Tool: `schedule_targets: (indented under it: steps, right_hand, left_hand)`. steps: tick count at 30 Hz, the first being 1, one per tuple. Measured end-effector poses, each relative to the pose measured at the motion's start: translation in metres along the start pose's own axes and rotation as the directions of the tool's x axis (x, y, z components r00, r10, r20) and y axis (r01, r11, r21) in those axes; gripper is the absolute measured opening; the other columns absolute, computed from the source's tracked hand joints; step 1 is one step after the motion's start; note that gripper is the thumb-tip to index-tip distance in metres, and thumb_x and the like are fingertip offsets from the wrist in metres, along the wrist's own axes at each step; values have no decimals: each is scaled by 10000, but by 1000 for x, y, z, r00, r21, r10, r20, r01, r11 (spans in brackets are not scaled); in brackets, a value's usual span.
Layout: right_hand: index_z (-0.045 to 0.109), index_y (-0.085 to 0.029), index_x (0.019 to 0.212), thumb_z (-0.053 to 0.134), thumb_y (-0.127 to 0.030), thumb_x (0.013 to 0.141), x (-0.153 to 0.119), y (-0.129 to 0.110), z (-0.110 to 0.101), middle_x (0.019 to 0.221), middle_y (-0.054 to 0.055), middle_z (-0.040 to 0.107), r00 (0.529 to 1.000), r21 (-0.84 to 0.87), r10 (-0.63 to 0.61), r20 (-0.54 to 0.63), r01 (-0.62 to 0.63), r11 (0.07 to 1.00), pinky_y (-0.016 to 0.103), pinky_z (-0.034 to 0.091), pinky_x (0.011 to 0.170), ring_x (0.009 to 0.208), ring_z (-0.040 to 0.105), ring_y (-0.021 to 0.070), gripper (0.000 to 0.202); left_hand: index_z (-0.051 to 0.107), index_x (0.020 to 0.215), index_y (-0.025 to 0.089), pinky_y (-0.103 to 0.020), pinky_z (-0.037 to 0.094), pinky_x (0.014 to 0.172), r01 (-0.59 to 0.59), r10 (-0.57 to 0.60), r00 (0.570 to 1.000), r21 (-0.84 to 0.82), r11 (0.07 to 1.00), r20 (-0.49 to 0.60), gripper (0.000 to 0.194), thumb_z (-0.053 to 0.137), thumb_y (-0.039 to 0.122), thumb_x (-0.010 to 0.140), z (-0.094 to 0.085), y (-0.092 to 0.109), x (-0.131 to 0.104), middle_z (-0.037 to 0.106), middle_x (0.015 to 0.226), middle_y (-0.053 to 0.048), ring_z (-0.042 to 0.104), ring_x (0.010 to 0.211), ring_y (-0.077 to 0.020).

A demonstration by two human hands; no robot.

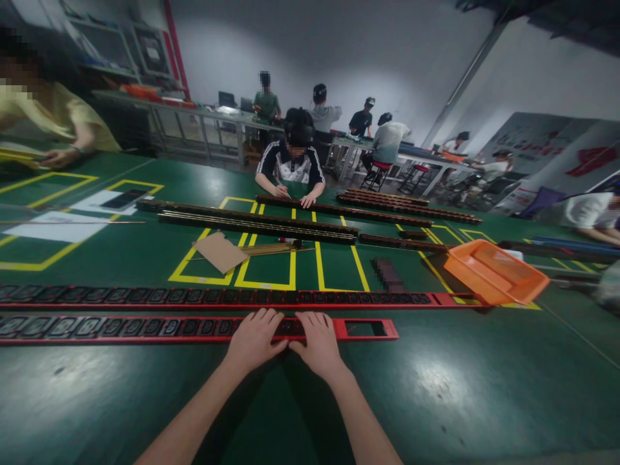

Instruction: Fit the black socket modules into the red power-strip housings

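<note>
A long red power strip (341, 329) with a row of black sockets lies across the table in front of me. My left hand (258, 336) grips it near its right part, fingers over the far edge and thumb on the near side. Close beside it, my right hand (317, 336) holds the same strip in the same way, the two thumbs almost meeting. Past my right hand, the strip ends in a rectangular opening (364, 328). Just behind runs a second red strip (458, 299), also filled with black sockets. My palms and fingers hide the sockets beneath them.
An orange basket (504, 268) rests tilted at the right, by the second strip's end. Long dark rails (256, 223) and a piece of cardboard (221, 252) lie further back on the green table (460, 381). Across it, a person (293, 158) works; others sit around the room.
</note>
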State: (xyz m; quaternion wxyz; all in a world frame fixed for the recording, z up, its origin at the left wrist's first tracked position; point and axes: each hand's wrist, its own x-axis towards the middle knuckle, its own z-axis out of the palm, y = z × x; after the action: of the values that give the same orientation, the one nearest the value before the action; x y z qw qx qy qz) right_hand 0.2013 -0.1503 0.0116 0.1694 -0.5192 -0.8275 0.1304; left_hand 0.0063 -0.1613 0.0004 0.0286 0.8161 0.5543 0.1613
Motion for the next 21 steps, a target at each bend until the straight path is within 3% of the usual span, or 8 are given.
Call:
schedule_targets:
  steps: [6, 11, 16, 21]
  right_hand:
    - [566, -245, 1182, 745, -318, 783, 0, -2, 1, 1132, 53, 601, 1000, -39, 13, 4, -13, 999, 478, 381, 989, 1078, 530, 267, 443]
    - [565, -258, 1173, 758, -313, 779, -16, -7, -4, 1128, 41, 587, 1000, -26, 14, 21, -13, 1000, 490, 396, 966, 1063, 527, 265, 442]
    - [541, -296, 1223, 732, -315, 804, -39, -7, -4, 1185, 40, 579, 999, 47, 33, 41, -35, 998, 529, 388, 981, 1107, 520, 281, 461]
    - [554, -294, 1207, 746, -242, 776, -55, 1, -12, 1176, 39, 589, 997, 80, 67, 30, -69, 994, 521, 392, 978, 1102, 520, 284, 475]
  left_hand:
    - [539, 1290, 216, -400, 420, 928, -26, 26, 998, -2, 1000, 55, 502, 604, 415, 833, -6, -5, -2, 633, 1180, -86, 561, 1062, -251]
    - [541, 1318, 231, -419, 399, 967, 23, -26, 996, 25, 999, 89, 613, 652, 501, 780, -22, -26, -22, 643, 1183, -99, 569, 1084, -270]
    - [587, 1259, 246, -416, 383, 986, 81, -92, 976, 63, 995, 197, 580, 668, 508, 748, -45, -72, -63, 633, 1232, -92, 560, 1127, -271]
    - [632, 1148, 240, -411, 408, 964, 171, -193, 962, 126, 977, 192, 518, 617, 584, 761, -65, -133, -107, 641, 1207, -82, 578, 1103, -283]
